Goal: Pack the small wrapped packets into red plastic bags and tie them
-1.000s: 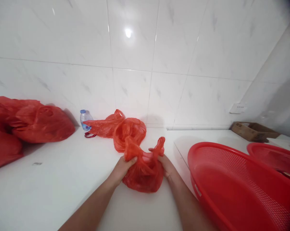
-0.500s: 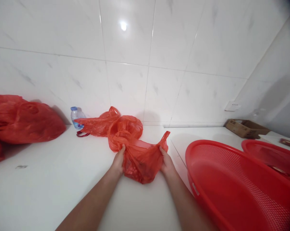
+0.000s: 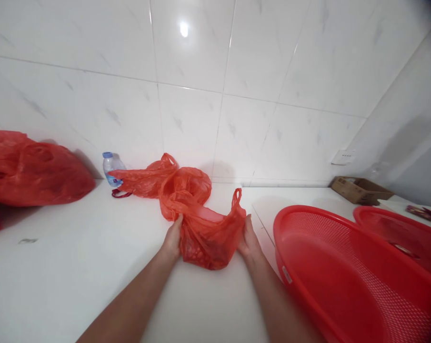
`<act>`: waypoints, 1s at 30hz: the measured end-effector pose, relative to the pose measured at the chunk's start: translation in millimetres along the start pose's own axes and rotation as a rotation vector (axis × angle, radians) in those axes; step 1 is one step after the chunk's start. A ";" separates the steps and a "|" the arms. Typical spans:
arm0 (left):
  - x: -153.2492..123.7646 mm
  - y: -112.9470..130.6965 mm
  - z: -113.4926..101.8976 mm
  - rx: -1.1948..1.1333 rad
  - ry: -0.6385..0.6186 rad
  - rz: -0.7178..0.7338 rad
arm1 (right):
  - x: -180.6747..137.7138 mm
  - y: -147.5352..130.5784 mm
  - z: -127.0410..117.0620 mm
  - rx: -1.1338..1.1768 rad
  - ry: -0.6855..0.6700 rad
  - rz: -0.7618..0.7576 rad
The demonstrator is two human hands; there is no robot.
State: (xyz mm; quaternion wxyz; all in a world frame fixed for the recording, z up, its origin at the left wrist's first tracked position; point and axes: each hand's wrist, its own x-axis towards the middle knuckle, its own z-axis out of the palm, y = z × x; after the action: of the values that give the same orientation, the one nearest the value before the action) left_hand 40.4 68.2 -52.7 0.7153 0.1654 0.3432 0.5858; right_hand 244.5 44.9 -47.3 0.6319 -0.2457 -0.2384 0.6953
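A small red plastic bag (image 3: 210,238) sits on the white counter (image 3: 75,276) in front of me, its mouth pulled open and one handle sticking up. My left hand (image 3: 172,238) grips the bag's left edge with curled fingers. My right hand (image 3: 249,238) holds the right edge, fingers pressed against the plastic. Something dark red lies inside the bag; I cannot make out what.
More crumpled red bags (image 3: 165,183) lie behind, by a small water bottle (image 3: 110,166) at the tiled wall. Full red bags (image 3: 33,169) are at far left. A large red perforated basket (image 3: 344,281) stands right, a second basket (image 3: 408,238) and a cardboard box (image 3: 360,188) beyond.
The bag's handles were bunched together in my hands a second ago; my hands have drawn apart and the mouth now gapes open. The bag sits a little lower.
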 end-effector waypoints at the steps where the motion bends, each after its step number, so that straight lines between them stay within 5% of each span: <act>1: -0.5 -0.4 0.7 -0.006 0.000 -0.001 | -2.2 0.7 2.1 -0.027 -0.024 -0.009; 9: -18.8 0.8 8.5 0.043 -0.299 -0.022 | -4.2 9.5 15.2 -0.278 0.037 -0.009; 17: -19.4 -3.3 9.9 0.077 -0.183 -0.067 | 1.2 4.6 3.7 0.195 0.020 0.027; 23: -20.8 -5.6 9.1 0.096 -0.295 -0.094 | -5.9 12.5 18.2 0.031 -0.091 0.066; 30: -20.1 -11.2 11.7 0.267 -0.246 0.001 | -11.1 17.0 30.9 -0.168 -0.160 0.145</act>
State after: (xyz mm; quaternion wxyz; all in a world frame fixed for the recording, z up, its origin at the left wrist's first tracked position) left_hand 55.0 48.1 -45.6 0.7235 0.3293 0.3276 0.5106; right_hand 212.5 31.7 -34.1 0.5362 -0.2581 -0.3270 0.7342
